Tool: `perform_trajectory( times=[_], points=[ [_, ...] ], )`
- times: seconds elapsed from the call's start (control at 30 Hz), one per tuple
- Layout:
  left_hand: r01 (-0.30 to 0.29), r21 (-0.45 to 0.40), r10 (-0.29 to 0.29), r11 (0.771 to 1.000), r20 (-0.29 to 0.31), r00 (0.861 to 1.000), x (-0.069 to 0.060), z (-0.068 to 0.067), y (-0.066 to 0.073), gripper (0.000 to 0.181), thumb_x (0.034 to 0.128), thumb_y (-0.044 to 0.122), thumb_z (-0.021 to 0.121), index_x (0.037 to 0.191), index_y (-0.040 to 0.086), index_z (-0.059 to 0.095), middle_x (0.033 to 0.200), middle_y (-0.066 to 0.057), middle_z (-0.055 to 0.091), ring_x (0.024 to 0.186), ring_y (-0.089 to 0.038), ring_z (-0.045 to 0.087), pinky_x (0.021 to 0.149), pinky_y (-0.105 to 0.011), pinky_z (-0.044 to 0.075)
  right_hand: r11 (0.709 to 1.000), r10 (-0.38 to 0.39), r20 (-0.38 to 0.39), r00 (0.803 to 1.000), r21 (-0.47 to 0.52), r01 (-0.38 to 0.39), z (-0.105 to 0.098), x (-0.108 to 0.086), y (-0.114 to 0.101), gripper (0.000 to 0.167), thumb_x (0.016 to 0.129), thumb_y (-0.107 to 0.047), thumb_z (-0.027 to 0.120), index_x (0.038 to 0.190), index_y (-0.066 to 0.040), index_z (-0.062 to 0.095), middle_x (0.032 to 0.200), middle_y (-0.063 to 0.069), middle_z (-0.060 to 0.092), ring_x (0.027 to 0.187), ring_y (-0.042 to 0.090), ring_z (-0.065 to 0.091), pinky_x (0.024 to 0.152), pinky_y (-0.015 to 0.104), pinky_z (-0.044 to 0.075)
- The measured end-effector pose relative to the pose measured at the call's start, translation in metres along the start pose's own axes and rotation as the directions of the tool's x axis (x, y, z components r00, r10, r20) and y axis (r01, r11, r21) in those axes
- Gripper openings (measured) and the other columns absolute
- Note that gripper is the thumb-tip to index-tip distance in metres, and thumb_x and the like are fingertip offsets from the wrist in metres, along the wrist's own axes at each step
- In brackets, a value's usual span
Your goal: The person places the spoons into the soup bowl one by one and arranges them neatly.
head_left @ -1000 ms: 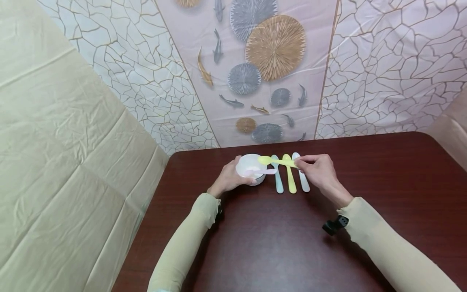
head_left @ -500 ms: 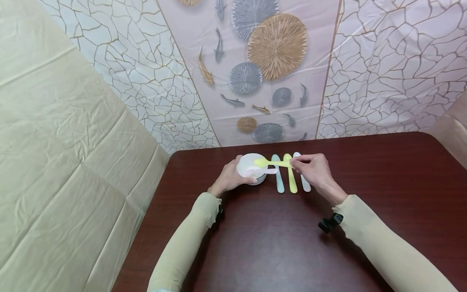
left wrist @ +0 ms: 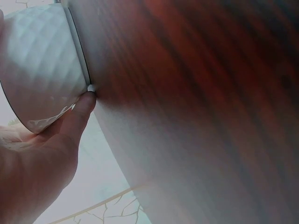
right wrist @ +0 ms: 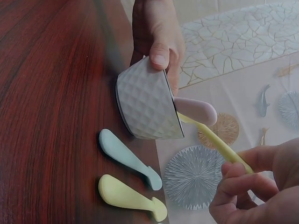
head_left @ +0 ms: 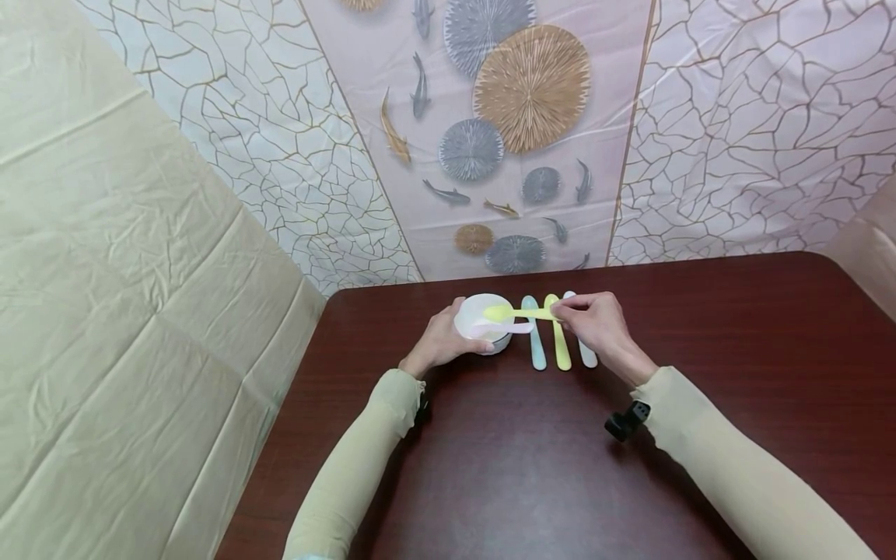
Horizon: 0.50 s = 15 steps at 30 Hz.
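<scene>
My left hand (head_left: 439, 341) grips the side of a white bowl (right wrist: 147, 100) with a diamond-textured wall and dark rim, its thumb at the rim. A pale pink spoon (right wrist: 198, 111) rests in the bowl, its handle sticking out over the right edge. Between thumb and fingers, my right hand (head_left: 598, 327) pinches the handle of a yellow spoon (right wrist: 224, 148), whose head lies inside the bowl's opening. Below that handle, a light blue spoon (head_left: 535, 342), a second yellow spoon (head_left: 561, 346) and a white spoon (head_left: 586, 356) lie side by side on the table.
The dark reddish-brown table (head_left: 490, 467) extends toward me and to both sides. Behind its back edge hangs a patterned cloth (head_left: 532, 93) with round motifs and fish. A cream cloth (head_left: 140, 311) covers the left side.
My right hand has moved slightly left, carrying the yellow spoon's head from the bowl's right rim further in over its middle. My left hand keeps its grip.
</scene>
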<state>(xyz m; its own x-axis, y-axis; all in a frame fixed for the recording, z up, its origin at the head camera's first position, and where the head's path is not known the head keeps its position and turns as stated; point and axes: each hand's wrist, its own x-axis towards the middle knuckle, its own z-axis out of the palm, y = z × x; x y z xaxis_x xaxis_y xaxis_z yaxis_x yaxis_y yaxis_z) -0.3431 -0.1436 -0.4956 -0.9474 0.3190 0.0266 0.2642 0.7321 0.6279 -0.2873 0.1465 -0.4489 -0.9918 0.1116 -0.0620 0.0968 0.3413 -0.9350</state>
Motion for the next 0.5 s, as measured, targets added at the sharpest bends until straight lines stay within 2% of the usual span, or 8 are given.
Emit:
perform_trajectory(
  times=[0.23,0.5],
  points=[
    [-0.01,-0.003,0.01,1.0,-0.007,1.0,-0.001,-0.001,0.0,0.095,0.0744,0.045,0.1,0.151,0.015,0.051,0.137,-0.012,0.07,0.117,-0.028,0.067,0.102,-0.042,0.055,1.0,-0.002,0.002,1.0,-0.015,0.002,0.006,0.007,0.003,0.028,0.101,-0.019,0.075,0.119,0.001,0.082,0.09,-0.002,0.079,0.072,-0.001,0.065,0.067,0.017,0.053],
    [-0.008,0.006,0.008,1.0,-0.007,1.0,0.0,0.0,0.0,0.095,0.0743,0.047,0.1,0.149,0.015,0.051,0.135,-0.012,0.07,0.117,-0.028,0.067,0.101,-0.041,0.055,1.0,-0.003,0.013,1.0,-0.02,0.004,0.016,0.009,0.004,0.028,0.1,-0.019,0.075,0.118,0.002,0.083,0.099,0.006,0.081,0.074,0.002,0.066,0.069,0.017,0.053]
  ],
)
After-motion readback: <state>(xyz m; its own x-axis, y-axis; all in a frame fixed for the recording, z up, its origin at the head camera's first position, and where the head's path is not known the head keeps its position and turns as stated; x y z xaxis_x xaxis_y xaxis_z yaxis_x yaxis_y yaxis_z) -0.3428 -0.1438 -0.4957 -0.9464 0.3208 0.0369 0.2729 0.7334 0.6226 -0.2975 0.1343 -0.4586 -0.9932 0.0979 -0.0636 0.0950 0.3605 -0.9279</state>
